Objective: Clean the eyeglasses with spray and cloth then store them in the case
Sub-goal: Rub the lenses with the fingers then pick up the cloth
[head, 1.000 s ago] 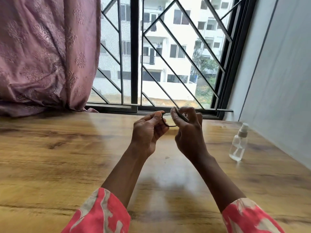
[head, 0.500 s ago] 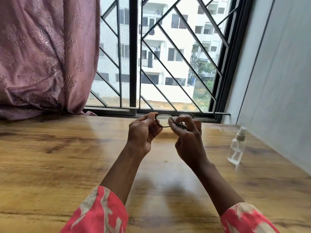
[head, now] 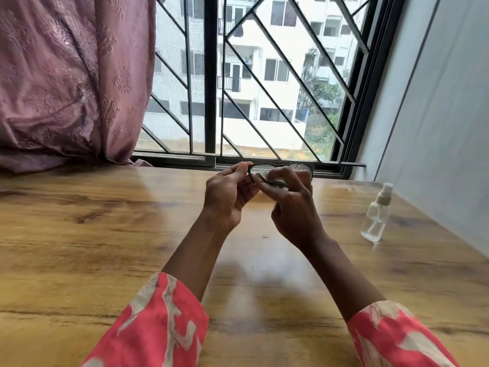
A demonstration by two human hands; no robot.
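I hold dark-framed eyeglasses up over the wooden table, in front of the window sill. My left hand pinches the frame's left end between thumb and fingers. My right hand grips the frame near the left lens, thumb and fingers curled around it. The right lens shows droplets or a reflection. A small clear spray bottle with a white nozzle stands upright on the table to the right, apart from both hands. I see no cloth and no case in view.
A window with black bars runs along the table's far edge. A pink curtain hangs at the left and bunches on the table. A grey wall borders the right side, close behind the bottle.
The eyeglasses have turned from edge-on to face me with both lenses showing. Both hands kept their hold and stayed near the sill.
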